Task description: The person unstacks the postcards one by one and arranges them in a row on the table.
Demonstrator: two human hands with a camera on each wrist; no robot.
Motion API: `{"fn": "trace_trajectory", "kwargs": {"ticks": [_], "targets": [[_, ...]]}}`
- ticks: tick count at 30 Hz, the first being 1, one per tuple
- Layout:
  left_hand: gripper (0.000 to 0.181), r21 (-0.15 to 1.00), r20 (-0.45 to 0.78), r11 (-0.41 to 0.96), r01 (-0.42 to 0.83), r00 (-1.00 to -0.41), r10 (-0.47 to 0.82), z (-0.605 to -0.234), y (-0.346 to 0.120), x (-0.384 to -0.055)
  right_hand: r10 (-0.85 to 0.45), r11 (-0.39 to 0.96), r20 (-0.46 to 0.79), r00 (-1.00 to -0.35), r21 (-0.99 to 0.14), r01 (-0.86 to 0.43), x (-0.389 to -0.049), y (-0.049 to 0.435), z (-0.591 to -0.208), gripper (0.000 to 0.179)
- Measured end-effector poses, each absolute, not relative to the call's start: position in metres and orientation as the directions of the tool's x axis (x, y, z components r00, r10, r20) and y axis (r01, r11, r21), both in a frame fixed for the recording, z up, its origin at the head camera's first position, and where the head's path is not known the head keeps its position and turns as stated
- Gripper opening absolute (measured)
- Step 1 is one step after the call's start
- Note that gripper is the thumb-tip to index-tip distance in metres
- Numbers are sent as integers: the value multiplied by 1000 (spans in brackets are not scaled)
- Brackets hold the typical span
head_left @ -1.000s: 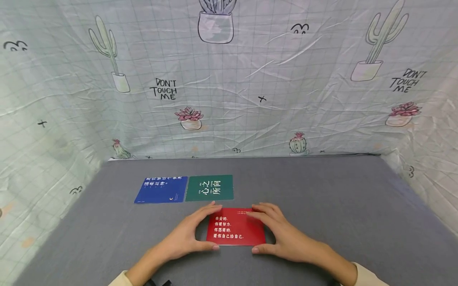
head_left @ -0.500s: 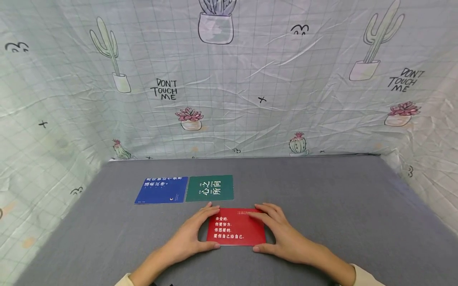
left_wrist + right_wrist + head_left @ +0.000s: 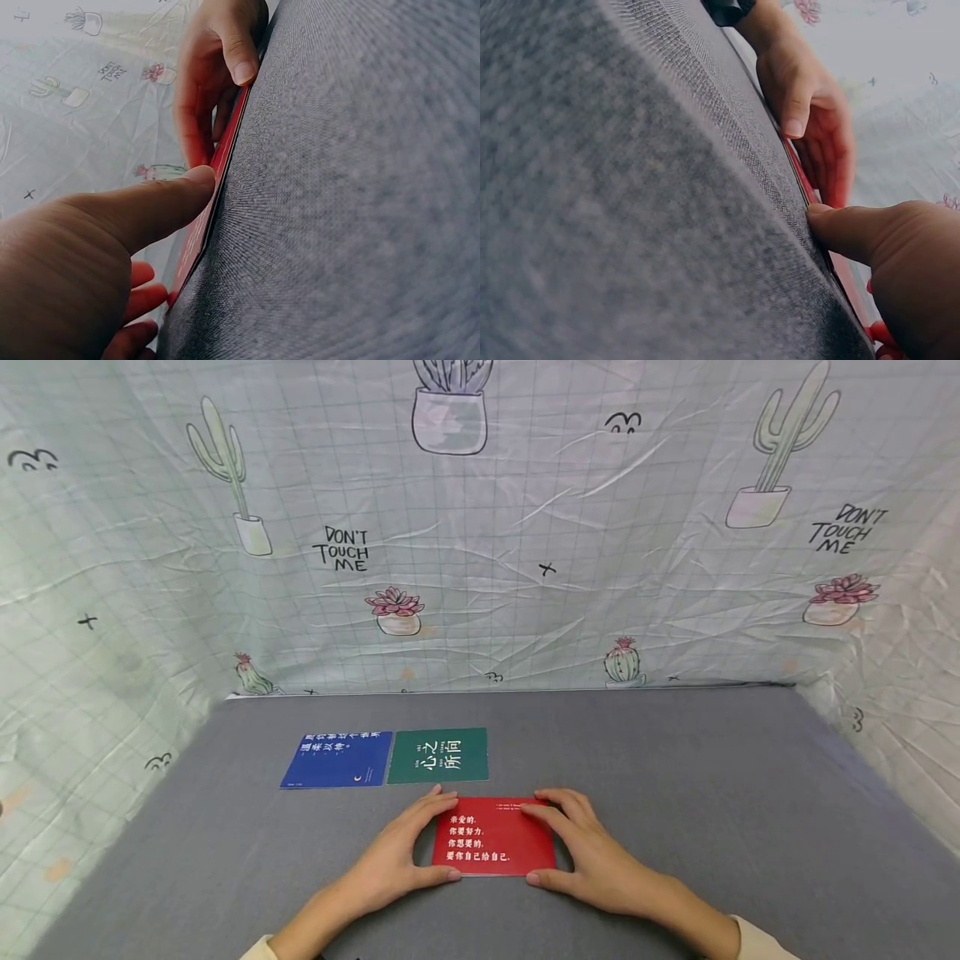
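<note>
A red postcard [image 3: 491, 839] with white Chinese print lies flat on the grey cloth near the front. My left hand [image 3: 397, 852] holds its left side, thumb at the near edge and fingers at the far edge. On the right side my right hand [image 3: 592, 856] grips it likewise, with the index finger over the printed face. In the left wrist view, the left thumb [image 3: 169, 202] meets the card's thin edge. The right thumb [image 3: 847, 229] presses that near edge in the right wrist view.
Behind the left hand lie a blue postcard [image 3: 337, 762] and a green postcard [image 3: 438, 756], side by side. A grey cloth [image 3: 675, 760] covers the table. A cactus-print curtain [image 3: 480, 527] closes off the back and both sides.
The left hand has shifted very slightly right against the red postcard, and the right hand's fingers have settled a little. The red postcard stays practically in place.
</note>
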State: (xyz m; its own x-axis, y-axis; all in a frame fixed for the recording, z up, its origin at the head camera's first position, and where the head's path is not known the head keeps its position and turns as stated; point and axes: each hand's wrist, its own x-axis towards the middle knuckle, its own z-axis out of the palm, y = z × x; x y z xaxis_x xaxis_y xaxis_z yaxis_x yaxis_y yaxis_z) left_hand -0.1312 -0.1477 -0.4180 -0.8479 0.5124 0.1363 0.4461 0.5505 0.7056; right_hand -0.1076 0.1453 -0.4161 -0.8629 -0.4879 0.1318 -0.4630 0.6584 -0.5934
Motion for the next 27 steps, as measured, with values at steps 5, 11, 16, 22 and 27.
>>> {"fn": "trace_trajectory", "kwargs": {"ticks": [5, 11, 16, 22, 27], "targets": [[80, 712, 132, 551, 435, -854, 504, -418, -148, -131, -483, 654, 115, -868, -612, -445, -109, 145, -415, 76], [79, 719, 125, 547, 429, -854, 505, -416, -147, -132, -476, 639, 142, -868, -623, -452, -108, 146, -416, 75], [80, 713, 131, 546, 440, -849, 513, -416, -147, -131, -464, 624, 171, -869, -634, -458, -107, 147, -419, 75], [81, 698, 147, 548, 462, -841, 521, -418, -149, -131, -461, 613, 209, -862, -628, -480, -107, 147, -421, 75], [83, 705, 135, 551, 447, -847, 514, -419, -149, -131, -464, 606, 252, -849, -609, -512, -108, 147, -422, 74]]}}
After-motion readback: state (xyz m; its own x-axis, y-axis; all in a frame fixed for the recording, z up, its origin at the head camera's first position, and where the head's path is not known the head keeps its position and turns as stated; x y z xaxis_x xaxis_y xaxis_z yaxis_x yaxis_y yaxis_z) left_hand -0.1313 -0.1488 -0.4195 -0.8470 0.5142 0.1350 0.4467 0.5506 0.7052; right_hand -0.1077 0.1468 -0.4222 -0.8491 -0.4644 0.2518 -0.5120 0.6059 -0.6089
